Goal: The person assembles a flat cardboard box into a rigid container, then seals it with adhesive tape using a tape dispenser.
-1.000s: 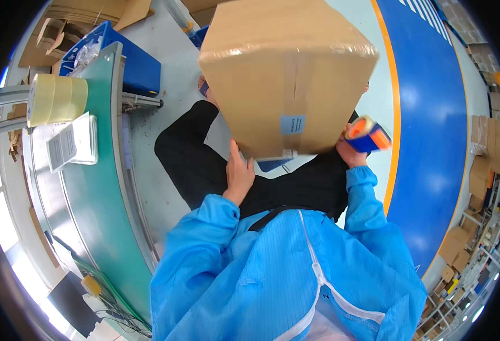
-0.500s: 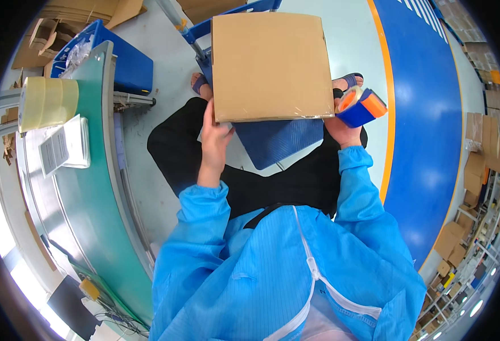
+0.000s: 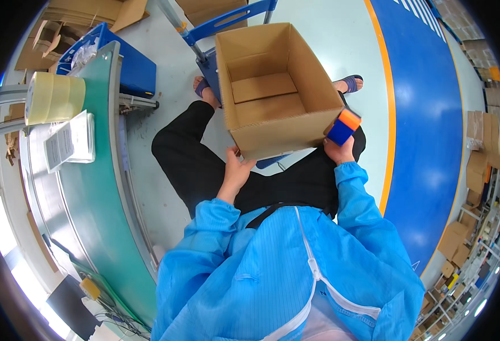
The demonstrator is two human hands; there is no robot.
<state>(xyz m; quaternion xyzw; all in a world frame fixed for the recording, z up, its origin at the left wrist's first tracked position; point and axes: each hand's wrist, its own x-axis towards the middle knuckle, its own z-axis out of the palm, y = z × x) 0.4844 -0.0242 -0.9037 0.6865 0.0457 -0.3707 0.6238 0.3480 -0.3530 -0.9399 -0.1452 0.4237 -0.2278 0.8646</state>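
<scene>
An open, empty cardboard box (image 3: 284, 133) sits in front of me between my knees, its opening turned up and slightly tilted. My left hand (image 3: 237, 173) grips the box's near lower left corner, fingers partly hidden beneath it. At the near right corner, my right hand (image 3: 341, 150) is closed around a blue and orange tape dispenser (image 3: 343, 129), which is against or very close to the box wall. Whether the right fingers also touch the box cannot be made out.
Left of me runs a green-topped workbench (image 3: 99, 187) with clear tape rolls (image 3: 56, 98) and a bagged paper stack (image 3: 76, 142). Beyond it stands a blue bin (image 3: 130, 71). A blue frame with a metal post (image 3: 176, 23) is behind the box. Shelves of cartons (image 3: 477, 210) line the right.
The box has turned over from a closed face upward to its open side upward, and moved nearer me. Both hands came lower, the right with the tape dispenser still in it.
</scene>
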